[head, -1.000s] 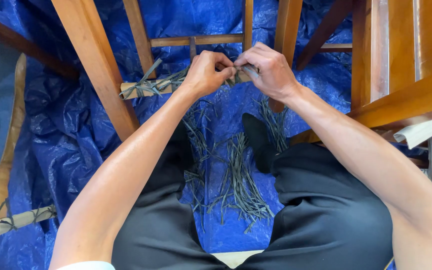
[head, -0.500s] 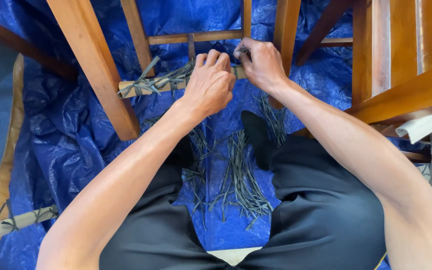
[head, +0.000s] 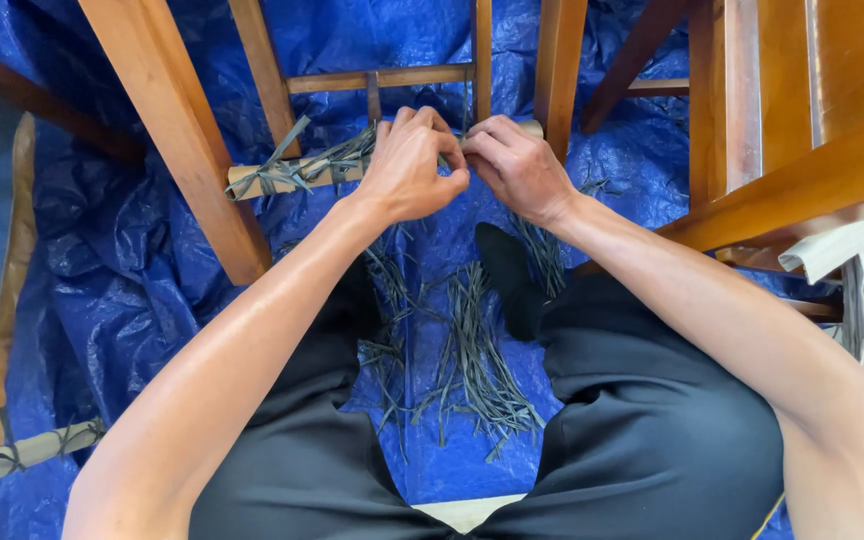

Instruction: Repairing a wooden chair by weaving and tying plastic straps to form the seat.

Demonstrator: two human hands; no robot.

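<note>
Wooden and pale, a chair rail [head: 282, 176] wrapped in dark green-grey strands [head: 297, 168] runs between two legs of an upturned chair frame [head: 177, 130]. At the right end of that rail the left hand [head: 410, 165] and the right hand [head: 517, 165] meet, knuckles nearly touching. Both sets of fingers are curled tight and pinch the strands against the rail; how much each one grips is hidden by the fists. Below the rail, loose cut strands [head: 472, 370] lie scattered on a blue tarp [head: 102, 260], between the person's legs in dark trousers [head: 652, 430]. Left of the rail, at the bottom edge, lies another wrapped rail [head: 22, 455].
</note>
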